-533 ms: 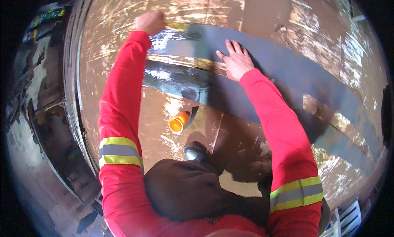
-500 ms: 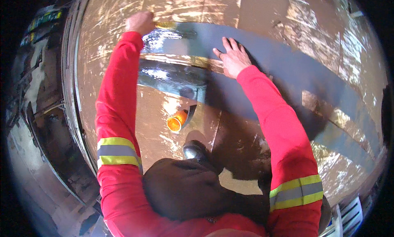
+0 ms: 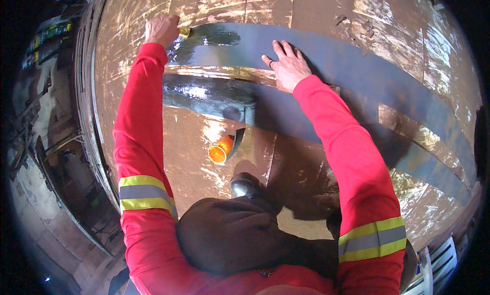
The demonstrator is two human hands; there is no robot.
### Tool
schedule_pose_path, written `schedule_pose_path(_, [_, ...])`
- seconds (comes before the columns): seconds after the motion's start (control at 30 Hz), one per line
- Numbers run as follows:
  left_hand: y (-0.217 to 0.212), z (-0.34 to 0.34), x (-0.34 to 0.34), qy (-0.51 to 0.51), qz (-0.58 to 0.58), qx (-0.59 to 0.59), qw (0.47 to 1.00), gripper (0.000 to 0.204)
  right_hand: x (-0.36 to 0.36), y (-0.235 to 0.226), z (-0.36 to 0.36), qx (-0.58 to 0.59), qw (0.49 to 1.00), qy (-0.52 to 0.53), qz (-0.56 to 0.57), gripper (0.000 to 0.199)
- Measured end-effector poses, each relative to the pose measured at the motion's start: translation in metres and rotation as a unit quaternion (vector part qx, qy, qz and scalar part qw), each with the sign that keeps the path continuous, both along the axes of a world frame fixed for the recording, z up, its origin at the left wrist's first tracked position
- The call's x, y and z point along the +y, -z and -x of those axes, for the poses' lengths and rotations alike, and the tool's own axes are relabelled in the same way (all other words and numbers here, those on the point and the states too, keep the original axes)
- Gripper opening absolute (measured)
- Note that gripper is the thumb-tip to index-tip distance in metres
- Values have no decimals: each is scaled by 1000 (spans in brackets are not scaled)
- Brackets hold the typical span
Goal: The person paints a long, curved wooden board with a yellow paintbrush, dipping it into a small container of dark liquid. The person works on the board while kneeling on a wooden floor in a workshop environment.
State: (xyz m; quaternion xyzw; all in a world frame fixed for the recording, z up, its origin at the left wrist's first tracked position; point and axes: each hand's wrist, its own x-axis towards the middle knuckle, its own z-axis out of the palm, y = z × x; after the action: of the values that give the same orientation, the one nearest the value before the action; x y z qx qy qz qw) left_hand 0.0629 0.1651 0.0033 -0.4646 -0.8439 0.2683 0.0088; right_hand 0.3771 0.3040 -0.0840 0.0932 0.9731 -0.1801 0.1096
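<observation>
Grey, layered edging runs down the left of the frame, bent by the lens; material uncertain. Right of it, a red sleeve with a yellow-and-silver band rises to the left hand at upper left. Fingers curled closed around a small yellowish applicator; mostly covered, so brush or sponge cannot be told. Its tip is at the left end of the upper strip, long, flat, blue-grey, smooth, arcing from upper left to right. Beside the tip, a dark glossy patch with a ragged edge; the rest of that strip looks mostly matt.

Lower strip runs below it, its left portion shiny and wet-looking. Brown sheet underneath, scuffed, with pale streaks. Orange cup, round-mouthed, near frame centre, apart from both strips.

Right hand, upper centre: fingers spread, palm down on the upper strip, grasping nothing.

Judgement: step in hand is spreading liquid along the upper strip. Next stroke calls for even pressure rightward, the right hand clear of the wet area.
</observation>
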Motion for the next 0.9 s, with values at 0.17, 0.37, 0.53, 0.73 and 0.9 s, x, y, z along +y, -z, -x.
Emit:
schedule_pose_path(0.17, [-35, -22, 20, 11, -39, -18, 999, 22, -1, 11, 0, 7, 1000, 8, -15, 65])
schedule_pose_path(0.37, [-72, -69, 29, 15, -75, -66, 995, 26, -1, 17, -1, 18, 1000, 11, -15, 58])
schedule_pose_path(0.53, [-38, -97, 30, -28, -92, -167, 981, 30, -3, 21, 4, 11, 1000, 12, -17, 55])
schedule_pose_path(0.73, [-4, -33, -34, -110, 16, -39, 993, 21, 2, 3, 4, -9, 999, 4, 30, 60])
schedule_pose_path(0.9, [-5, -18, -64, -73, 10, 55, 996, 17, -1, 4, 8, -22, 1000, 3, 9, 56])
